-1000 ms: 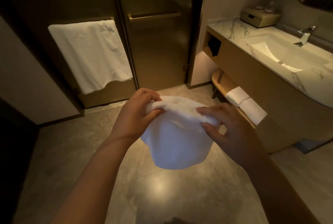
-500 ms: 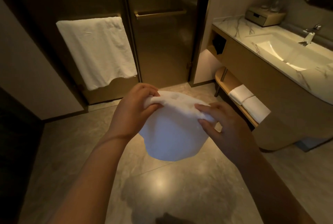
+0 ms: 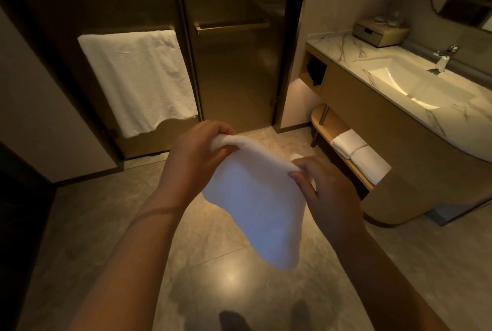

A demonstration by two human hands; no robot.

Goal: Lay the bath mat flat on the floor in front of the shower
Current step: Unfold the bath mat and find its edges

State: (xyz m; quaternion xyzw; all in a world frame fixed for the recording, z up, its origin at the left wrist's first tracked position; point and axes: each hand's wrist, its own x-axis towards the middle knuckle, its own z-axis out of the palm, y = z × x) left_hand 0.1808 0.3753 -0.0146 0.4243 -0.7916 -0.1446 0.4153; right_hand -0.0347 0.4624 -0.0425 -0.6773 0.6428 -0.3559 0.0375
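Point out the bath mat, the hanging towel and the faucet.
bath mat [image 3: 255,210]: head view, middle of the hanging cloth.
hanging towel [image 3: 138,77]: head view, centre of its face.
faucet [image 3: 442,60]: head view, its spout.

No readable text, labels or numbers anywhere.

White bath mat [image 3: 255,205], plain, bluish cast low down. White towel [image 3: 138,77] on dark bronze shower door [image 3: 234,69]. Two white folded towels [image 3: 359,155] on tan wood shelf [image 3: 330,123]. White marble countertop [image 3: 343,45], grey veins. Grey-beige mottled floor [image 3: 106,224]. Chrome faucet [image 3: 443,60]. Beige box [image 3: 380,32].
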